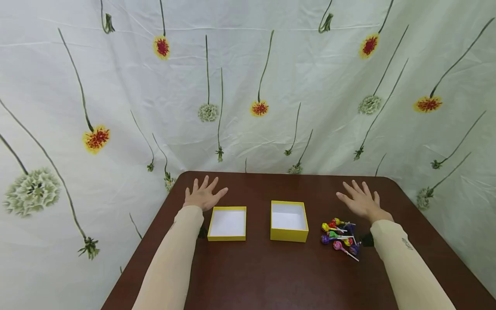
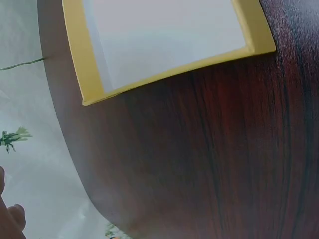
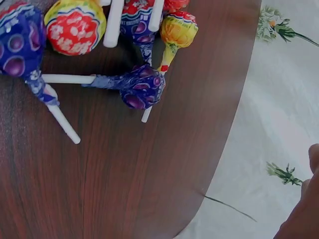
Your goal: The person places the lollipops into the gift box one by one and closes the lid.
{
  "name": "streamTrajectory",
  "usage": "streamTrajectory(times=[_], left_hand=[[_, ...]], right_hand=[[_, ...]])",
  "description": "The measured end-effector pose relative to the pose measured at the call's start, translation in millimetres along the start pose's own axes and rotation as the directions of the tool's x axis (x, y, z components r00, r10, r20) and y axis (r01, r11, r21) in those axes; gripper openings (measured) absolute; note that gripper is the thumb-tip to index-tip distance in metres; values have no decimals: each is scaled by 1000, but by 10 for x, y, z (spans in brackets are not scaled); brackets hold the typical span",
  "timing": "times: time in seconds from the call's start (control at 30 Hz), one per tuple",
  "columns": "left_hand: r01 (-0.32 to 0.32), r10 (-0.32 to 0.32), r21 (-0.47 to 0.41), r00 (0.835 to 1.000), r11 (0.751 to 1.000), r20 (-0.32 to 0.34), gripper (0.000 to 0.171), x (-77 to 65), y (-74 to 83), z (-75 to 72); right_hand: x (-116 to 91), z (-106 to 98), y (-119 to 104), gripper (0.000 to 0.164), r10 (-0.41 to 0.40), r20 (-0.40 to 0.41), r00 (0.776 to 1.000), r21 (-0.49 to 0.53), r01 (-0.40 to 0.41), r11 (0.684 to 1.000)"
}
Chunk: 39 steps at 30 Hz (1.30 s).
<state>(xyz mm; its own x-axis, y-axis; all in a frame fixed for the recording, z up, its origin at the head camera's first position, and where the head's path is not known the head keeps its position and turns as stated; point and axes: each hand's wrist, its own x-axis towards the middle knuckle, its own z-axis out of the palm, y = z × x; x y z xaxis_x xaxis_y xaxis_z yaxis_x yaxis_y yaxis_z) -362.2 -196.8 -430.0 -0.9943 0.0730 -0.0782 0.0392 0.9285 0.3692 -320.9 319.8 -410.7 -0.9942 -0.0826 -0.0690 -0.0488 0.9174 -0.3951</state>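
Note:
My left hand (image 1: 202, 196) is spread with straight fingers over the far left of the table, just beyond a shallow yellow box lid (image 1: 226, 237) whose white inside faces up. Straight fingers also show on my right hand (image 1: 362, 201), which is beyond a loose pile of wrapped lollipops (image 1: 338, 237). Between the lid and the pile stands a deeper yellow box (image 1: 288, 235), uncovered, with a white inside. In the right wrist view, purple lollipops (image 3: 142, 87) and a red-and-yellow one (image 3: 75, 30) lie with their white sticks in various directions. Neither hand holds anything.
Everything lies on a dark brown wooden table (image 1: 271, 275) with rounded far corners. Behind it hangs a white curtain (image 1: 248, 137) printed with flowers and long stems, close against the far edge.

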Motion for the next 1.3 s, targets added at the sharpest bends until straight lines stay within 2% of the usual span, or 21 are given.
streamTrajectory(times=[0.37,0.77,1.07,1.3], left_hand=[[-12,11,23,1000,1000,11,97,10,24,-76],[-34,33,20,999,999,41,102,11,-27,-41],[-23,23,-1,999,1000,33,104,-6,-96,-56],[-31,31,17,999,999,31,103,-24,-132,-56]], right_hand=[[-59,15,76,92,17,19,1000,-17,-17,1000],[-249,62,314,96,32,32,999,-4,-32,999],[-233,27,323,96,11,28,1000,13,-12,1000],[-211,68,300,95,5,29,1000,19,-5,1000]])
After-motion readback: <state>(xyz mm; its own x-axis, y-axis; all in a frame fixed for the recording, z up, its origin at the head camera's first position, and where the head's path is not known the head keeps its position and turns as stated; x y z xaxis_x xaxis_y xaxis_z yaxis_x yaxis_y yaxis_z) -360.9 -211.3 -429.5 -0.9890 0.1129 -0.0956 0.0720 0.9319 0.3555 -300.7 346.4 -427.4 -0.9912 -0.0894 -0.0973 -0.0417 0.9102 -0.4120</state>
